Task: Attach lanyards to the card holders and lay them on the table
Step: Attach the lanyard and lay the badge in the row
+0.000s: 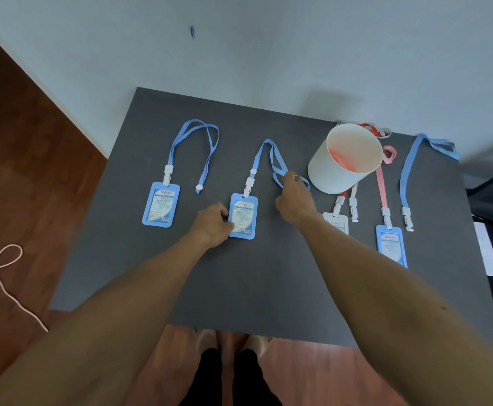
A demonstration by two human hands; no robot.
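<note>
On the dark grey table lie two blue card holders with blue lanyards clipped on. The left holder lies alone with its lanyard spread out. My left hand pinches the left edge of the middle holder. My right hand grips the loose loop of that holder's blue lanyard on the table. At the right, a third blue holder hangs on a pink lanyard, and a white holder sits partly under my right forearm.
A white paper cup lies tilted at the back right with something red inside. A loose blue lanyard with a white clip lies at the far right, a red-and-white one behind the cup. A pink cord lies on the wooden floor.
</note>
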